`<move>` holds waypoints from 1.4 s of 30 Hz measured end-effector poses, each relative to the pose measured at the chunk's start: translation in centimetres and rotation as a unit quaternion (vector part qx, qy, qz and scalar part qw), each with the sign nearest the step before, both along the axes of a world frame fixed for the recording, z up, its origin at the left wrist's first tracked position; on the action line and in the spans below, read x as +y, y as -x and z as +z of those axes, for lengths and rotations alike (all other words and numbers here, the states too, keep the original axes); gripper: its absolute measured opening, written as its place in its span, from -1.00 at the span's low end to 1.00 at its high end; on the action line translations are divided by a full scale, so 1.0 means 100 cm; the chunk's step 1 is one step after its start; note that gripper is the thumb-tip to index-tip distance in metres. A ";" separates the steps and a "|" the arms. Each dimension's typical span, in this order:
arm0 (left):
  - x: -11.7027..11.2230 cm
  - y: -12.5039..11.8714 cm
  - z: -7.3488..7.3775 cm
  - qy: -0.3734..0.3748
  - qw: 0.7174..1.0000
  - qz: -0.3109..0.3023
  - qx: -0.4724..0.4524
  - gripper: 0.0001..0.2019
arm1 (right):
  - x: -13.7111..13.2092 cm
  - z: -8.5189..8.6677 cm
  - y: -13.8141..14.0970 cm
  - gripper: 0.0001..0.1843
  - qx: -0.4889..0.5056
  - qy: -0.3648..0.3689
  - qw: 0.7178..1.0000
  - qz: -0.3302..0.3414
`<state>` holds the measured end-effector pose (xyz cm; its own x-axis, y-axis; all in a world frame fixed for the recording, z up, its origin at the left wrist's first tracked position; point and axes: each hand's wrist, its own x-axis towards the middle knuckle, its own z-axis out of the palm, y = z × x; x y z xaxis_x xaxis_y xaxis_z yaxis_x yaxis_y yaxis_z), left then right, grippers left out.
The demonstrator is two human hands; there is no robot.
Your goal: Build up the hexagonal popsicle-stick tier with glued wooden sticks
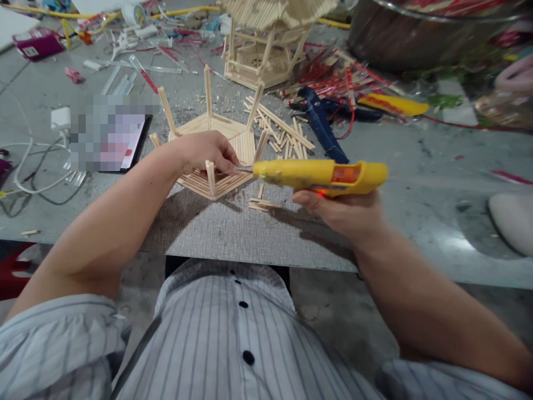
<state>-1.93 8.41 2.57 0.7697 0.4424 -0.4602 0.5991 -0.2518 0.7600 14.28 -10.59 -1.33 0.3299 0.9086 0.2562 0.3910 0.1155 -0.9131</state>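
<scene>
The person's left hand point(206, 151) lies over the near side of a hexagonal stick base point(241, 143), which sits on a grey mat point(233, 228) at the near edge of the table point(416, 166). The fingers are drawn together and bent, with their tips down on the base just behind a short upright post point(211, 176). Whether they pinch a loose stick cannot be told.

The right hand point(341, 214) is closed around the grip of a yellow glue gun point(320, 175), held level from the right. Its metal nozzle points left and meets the base right beside the left fingertips. A red light glows under the gun's body.

More posts stand up around the rim of the base. A few cut sticks point(262, 204) lie on the mat under the gun, and a larger scatter of sticks point(283, 133) lies just beyond the base. Farther off stand a finished stick pavilion point(262, 55) and, to its right, a blue glue gun point(322, 125) lying on the table.
</scene>
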 end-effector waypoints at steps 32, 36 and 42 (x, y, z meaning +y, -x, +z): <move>0.000 0.001 0.001 -0.045 0.999 -0.016 0.008 -0.73 | 0.001 0.006 -0.006 -0.62 0.116 -0.022 0.992 -0.049; -0.002 0.001 0.003 -0.053 0.998 -0.017 0.021 -0.78 | 0.001 0.006 -0.007 -0.61 0.126 -0.027 0.991 -0.042; -0.005 0.003 0.006 -0.063 0.997 -0.029 0.026 -0.82 | 0.002 0.011 -0.005 -0.54 0.163 -0.014 0.985 -0.054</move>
<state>-2.18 7.95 3.18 0.7719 0.4553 -0.4437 0.6187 -0.3778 0.6888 14.82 -10.36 -0.28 0.4939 0.8573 0.1452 0.0888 0.1164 -0.9892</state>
